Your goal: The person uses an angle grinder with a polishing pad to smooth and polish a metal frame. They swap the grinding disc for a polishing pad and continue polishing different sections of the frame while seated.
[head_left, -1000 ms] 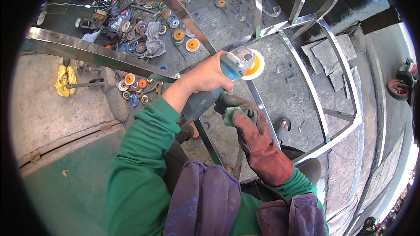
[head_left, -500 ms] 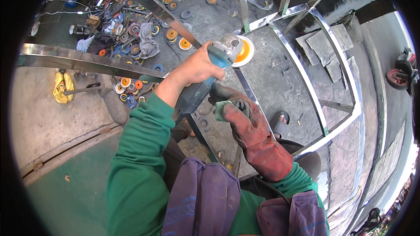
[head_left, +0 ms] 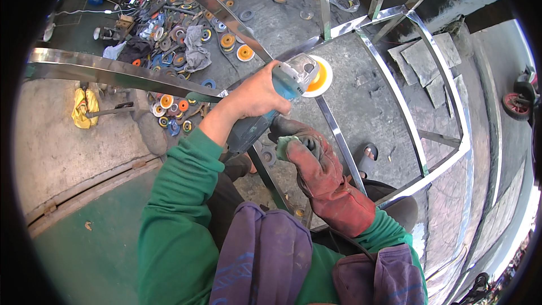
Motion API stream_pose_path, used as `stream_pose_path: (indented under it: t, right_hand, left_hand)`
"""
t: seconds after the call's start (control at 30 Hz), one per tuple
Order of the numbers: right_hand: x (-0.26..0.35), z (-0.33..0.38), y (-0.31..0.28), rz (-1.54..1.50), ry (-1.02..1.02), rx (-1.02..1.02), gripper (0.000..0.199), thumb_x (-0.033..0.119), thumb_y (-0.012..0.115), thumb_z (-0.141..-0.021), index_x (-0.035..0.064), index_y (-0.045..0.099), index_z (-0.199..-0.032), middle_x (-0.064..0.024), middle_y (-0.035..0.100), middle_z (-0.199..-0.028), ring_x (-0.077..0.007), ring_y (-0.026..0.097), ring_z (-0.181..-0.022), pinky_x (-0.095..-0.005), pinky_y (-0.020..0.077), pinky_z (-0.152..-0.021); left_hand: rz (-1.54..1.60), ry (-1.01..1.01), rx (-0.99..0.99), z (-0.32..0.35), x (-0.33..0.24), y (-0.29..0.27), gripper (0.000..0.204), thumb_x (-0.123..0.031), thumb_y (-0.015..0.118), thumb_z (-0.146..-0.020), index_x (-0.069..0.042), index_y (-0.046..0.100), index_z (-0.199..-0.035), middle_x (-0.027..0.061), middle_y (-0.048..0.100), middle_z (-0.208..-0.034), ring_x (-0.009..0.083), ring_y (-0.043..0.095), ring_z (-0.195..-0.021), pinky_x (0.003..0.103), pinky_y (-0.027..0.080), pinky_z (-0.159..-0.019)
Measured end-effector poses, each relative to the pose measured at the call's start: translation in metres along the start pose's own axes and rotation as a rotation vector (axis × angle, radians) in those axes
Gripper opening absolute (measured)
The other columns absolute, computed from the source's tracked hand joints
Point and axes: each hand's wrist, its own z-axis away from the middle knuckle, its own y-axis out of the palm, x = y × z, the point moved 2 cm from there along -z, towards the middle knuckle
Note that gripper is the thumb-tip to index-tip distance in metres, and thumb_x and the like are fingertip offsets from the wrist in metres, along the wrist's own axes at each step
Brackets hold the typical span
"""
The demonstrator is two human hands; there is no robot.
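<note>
My bare left hand is closed around the head end of a blue-grey angle grinder. A round white and yellow polishing disc is fitted at the grinder's far end, beside a bar of a shiny metal frame. My right hand, in a worn red and dark work glove, is just below the grinder's body. Between its thumb and fingers it pinches a small pale green block, partly hidden by the glove. Whether the gloved fingertips also touch the grinder, I cannot tell.
Many loose grinding and polishing discs lie about the floor at the far left, with grey rags. A yellow-wrapped tool rests on the left. Flat grey slabs lie beyond the frame. A sandalled foot shows below its bars.
The surroundings have shifted slightly right and down in the view. The grinder and my left hand have moved slightly right; both grips look the same.
</note>
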Motion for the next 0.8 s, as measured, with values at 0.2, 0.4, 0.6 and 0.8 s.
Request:
stream_pose_path:
  t: [0.2, 0.4, 0.6, 0.8]
  right_hand:
    - [0.012, 0.002, -0.007, 0.040, -0.002, -0.033, 0.053, 0.031, 0.061, -0.105, -0.0069, 0.060, -0.142, -0.0145, 0.072, -0.124, -0.0196, 0.067, -0.113, -0.0370, 0.0531, -0.101]
    - [0.015, 0.010, -0.008, -0.011, 0.051, -0.041, 0.049, 0.028, 0.062, -0.104, -0.0061, 0.061, -0.139, -0.0126, 0.073, -0.118, -0.0180, 0.068, -0.106, -0.0357, 0.0543, -0.096]
    - [-0.004, 0.010, 0.004, -0.007, -0.063, -0.074, 0.044, 0.025, 0.064, -0.102, -0.0056, 0.063, -0.135, -0.0157, 0.074, -0.114, -0.0217, 0.070, -0.102, -0.0385, 0.0555, -0.093]
    - [-0.005, 0.043, 0.001, 0.296, -0.204, -0.190, 0.036, 0.023, 0.062, -0.103, -0.0039, 0.068, -0.125, -0.0178, 0.074, -0.109, -0.0268, 0.071, -0.097, -0.0416, 0.0562, -0.088]
  left_hand:
    - [0.216, 0.044, 0.046, -0.012, -0.011, 0.009, 0.098, -0.012, 0.087, -0.063, 0.005, 0.044, -0.149, 0.0096, 0.066, -0.118, 0.0205, 0.062, -0.112, 0.033, 0.049, -0.105]
    - [-0.009, 0.049, 0.095, 0.008, -0.011, 0.025, 0.099, -0.013, 0.088, -0.062, 0.006, 0.044, -0.149, 0.0112, 0.067, -0.119, 0.0220, 0.063, -0.112, 0.033, 0.049, -0.105]
    - [0.230, 0.001, 0.012, -0.005, -0.012, 0.004, 0.096, -0.004, 0.088, -0.064, 0.005, 0.045, -0.149, 0.0069, 0.067, -0.117, 0.0174, 0.063, -0.108, 0.034, 0.051, -0.100]
    - [-0.012, 0.010, 0.098, 0.022, -0.032, 0.041, 0.103, -0.013, 0.087, -0.064, 0.007, 0.041, -0.154, 0.0144, 0.069, -0.124, 0.0241, 0.066, -0.114, 0.033, 0.050, -0.106]
